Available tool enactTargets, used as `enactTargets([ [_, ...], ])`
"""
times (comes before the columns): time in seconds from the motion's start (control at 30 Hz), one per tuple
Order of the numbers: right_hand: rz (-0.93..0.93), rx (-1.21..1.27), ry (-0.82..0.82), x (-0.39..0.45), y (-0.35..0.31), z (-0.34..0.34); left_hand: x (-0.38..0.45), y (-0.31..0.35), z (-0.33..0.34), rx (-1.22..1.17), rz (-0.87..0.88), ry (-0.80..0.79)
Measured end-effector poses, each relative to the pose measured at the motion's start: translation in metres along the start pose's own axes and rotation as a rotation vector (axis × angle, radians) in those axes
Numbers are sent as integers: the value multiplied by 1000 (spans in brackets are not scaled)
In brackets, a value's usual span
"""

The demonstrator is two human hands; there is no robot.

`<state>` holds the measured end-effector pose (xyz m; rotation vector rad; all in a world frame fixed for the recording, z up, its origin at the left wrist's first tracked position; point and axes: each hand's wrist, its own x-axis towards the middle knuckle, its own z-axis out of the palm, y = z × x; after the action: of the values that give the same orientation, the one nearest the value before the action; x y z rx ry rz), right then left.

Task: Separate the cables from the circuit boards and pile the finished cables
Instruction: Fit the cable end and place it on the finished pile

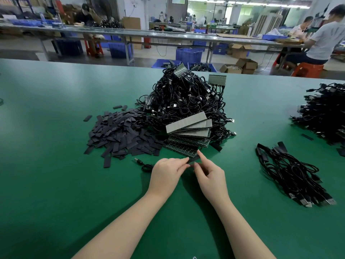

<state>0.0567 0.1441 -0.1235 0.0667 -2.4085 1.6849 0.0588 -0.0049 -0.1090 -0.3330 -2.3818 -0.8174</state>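
A big heap of black cables (186, 101) joined to circuit boards sits mid-table, with a fan of green and grey boards (188, 133) at its front. Just below those boards, my left hand (166, 172) and my right hand (211, 174) pinch a small black piece (192, 160) between their fingertips. One black cable (146, 166) with a USB plug trails left from under my left hand. A pile of finished cables (291, 172) lies to the right.
Flat black sleeves lie in a pile (119, 133) left of the heap. Another cable heap (323, 116) sits at the right edge of the green table (56, 184). Beyond the far edge are blue bins, boxes, benches and seated people.
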Motion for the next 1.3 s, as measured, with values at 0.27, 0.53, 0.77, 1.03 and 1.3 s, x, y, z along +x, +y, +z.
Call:
enactTargets([
  [0.27, 6, -1, 8, 0, 1, -1, 0, 1, -1, -26, -37, 13],
  [0.53, 56, 44, 28, 0, -2, -3, -1, -1, -1, -2, -13, 23],
  [0.77, 35, 4, -28, 0, -8, -3, -3, -2, 1, -2, 52, 56],
  [1.03, 124, 296, 174, 2, -9, -8, -2, 1, 2, 76, 123, 28],
  [1.3, 170, 522, 248, 2, -7, -10, -1, 3, 1, 82, 84, -219],
])
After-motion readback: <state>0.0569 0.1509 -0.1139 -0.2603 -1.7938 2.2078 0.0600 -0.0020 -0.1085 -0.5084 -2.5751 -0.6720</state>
